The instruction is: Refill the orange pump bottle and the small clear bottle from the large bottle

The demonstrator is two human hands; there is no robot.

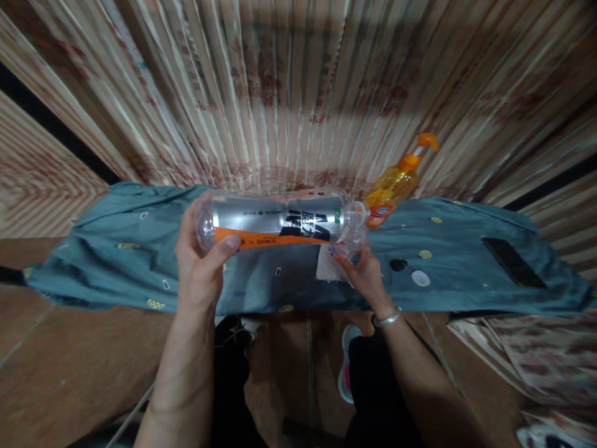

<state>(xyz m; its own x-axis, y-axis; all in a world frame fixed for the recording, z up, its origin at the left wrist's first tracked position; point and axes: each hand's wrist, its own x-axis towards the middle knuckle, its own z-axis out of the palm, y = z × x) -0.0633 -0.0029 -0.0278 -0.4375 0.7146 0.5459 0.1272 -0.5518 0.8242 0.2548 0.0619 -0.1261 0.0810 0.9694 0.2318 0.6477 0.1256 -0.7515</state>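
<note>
A large clear plastic bottle (261, 218) with a silver and orange label lies sideways in the air above the cloth-covered surface. Its base is wrapped by my left hand (200, 255), thumb across the label. The open-looking neck points right. Just below that neck, my right hand (366, 270) is closed on a crumpled clear plastic piece (344, 247) with red and blue print; its exact kind is hard to make out. Whether the right fingers also touch the bottle cannot be seen. Under the right hand lies a white cloth or tissue (329, 267), partly covered.
Behind the neck stands an orange pump bottle (392, 186) of yellow liquid. A black small object (398, 265), a white round cap (420, 278) and a dark phone-like slab (513, 261) lie on the green patterned cloth (121, 267). A pleated curtain (280, 93) hangs behind.
</note>
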